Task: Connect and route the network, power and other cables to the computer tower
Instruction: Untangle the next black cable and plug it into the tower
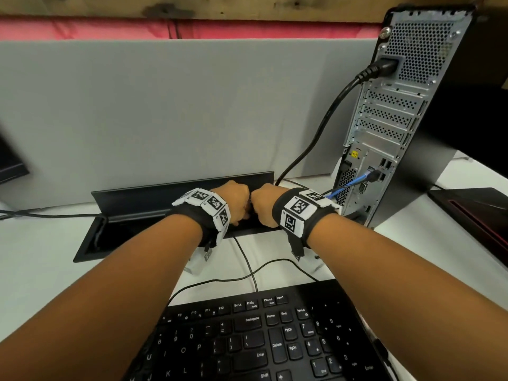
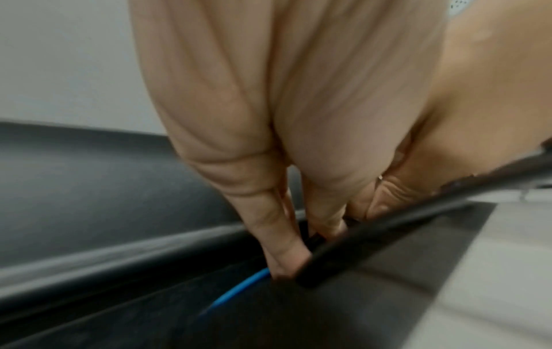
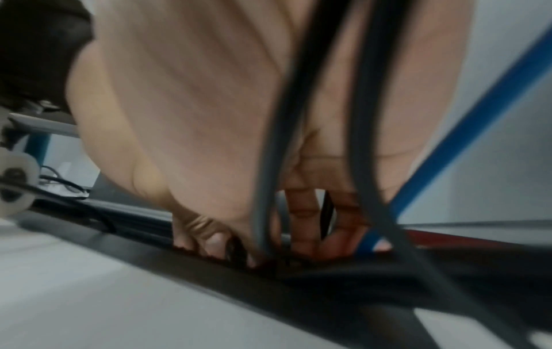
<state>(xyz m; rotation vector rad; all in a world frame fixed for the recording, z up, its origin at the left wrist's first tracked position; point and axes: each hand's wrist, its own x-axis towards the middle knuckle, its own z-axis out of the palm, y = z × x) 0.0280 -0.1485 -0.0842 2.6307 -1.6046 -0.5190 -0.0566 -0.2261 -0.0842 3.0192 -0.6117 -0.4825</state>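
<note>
Down in the desk slot: both hands sit knuckle to knuckle over the open cable tray (image 1: pixel 90 244), between the keyboard (image 1: pixel 247 342) and the grey partition.
Left hand (image 1: pixel 233 200): fingers curled down into the tray, pinching cable; on the left wrist view the fingertips (image 2: pixel 286 257) close on a black cable (image 2: pixel 373 231), with the blue network cable (image 2: pixel 239 287) poking out just under them.
Right hand (image 1: pixel 265 202): also curled into the slot, looks like it's gripping cables, but which one I honestly can't tell.
Key relation: cables run rightward and up from the hands to the computer tower (image 1: pixel 398 119), so the right hand is nearer the ports.
Tower status: power cable (image 1: pixel 316 133) and the blue one look plugged in.
Hard to see: tray insides, both wrist views blurry, plug ends hidden.
</note>
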